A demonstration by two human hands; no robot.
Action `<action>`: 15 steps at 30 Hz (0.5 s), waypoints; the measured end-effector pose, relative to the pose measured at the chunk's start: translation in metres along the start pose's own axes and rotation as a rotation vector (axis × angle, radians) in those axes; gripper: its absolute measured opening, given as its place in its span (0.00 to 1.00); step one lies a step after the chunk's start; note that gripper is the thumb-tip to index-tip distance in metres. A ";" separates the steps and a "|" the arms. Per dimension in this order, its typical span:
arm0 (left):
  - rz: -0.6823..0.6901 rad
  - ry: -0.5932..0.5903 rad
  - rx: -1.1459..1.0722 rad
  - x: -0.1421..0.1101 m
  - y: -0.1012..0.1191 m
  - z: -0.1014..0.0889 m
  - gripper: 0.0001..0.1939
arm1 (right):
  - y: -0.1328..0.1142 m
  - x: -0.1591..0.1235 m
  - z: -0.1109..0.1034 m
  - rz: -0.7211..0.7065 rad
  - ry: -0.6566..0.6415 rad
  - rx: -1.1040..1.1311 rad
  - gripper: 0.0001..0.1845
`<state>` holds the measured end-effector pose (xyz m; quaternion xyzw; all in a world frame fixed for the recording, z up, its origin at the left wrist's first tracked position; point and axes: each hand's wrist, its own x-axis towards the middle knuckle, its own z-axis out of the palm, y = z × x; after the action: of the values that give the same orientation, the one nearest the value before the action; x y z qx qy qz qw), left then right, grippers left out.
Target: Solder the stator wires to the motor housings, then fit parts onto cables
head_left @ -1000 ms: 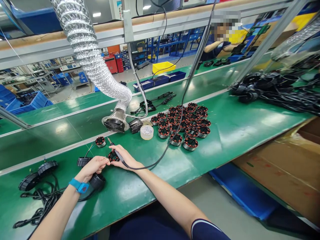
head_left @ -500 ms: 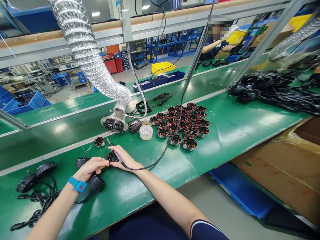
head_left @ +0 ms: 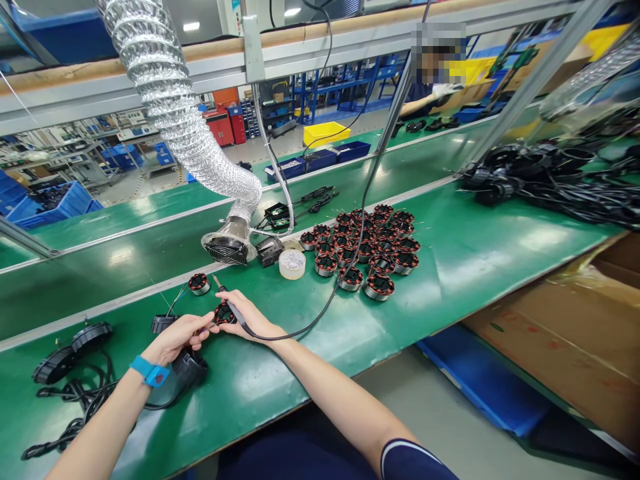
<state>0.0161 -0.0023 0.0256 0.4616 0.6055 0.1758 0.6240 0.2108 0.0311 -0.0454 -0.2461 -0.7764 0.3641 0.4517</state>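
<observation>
My right hand [head_left: 254, 319] is closed around a soldering iron [head_left: 236, 313], its tip pointing up and away, and the same fingers steady a motor stator [head_left: 225, 314] with copper windings. Pinched at the stator's left side, my left hand [head_left: 181, 335] grips thin wire ends, mostly hidden by the fingertips. A black round housing [head_left: 191, 368] lies beneath the left hand, and a smaller black part [head_left: 163, 325] with thin wires stands just behind it. Another stator [head_left: 199, 284] rests beyond both hands.
Several stators [head_left: 380, 287] cluster on the green bench [head_left: 330, 360], beside a round white tub [head_left: 292, 265]. A fan-ended foil duct [head_left: 230, 243] hangs at the back. Black caps [head_left: 93, 338] and cables [head_left: 75, 433] lie left. The iron's cord crosses the stators. A co-worker [head_left: 425, 93] sits opposite.
My left hand has shifted slightly and its fingers have turned at the stator's wires. My right hand stays put with the iron and stator. The co-worker's arms have moved.
</observation>
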 end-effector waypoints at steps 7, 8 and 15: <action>0.032 -0.013 0.027 -0.001 -0.001 -0.002 0.25 | 0.000 -0.001 0.000 0.006 -0.008 -0.005 0.40; 0.043 -0.009 0.028 0.000 -0.003 -0.003 0.25 | 0.001 -0.001 0.000 0.009 -0.008 -0.005 0.40; 0.061 0.078 0.005 0.004 -0.005 -0.002 0.24 | -0.002 0.000 0.000 0.019 -0.007 -0.010 0.40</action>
<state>0.0132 -0.0009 0.0193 0.4745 0.6153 0.2110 0.5931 0.2109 0.0297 -0.0442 -0.2544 -0.7774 0.3653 0.4445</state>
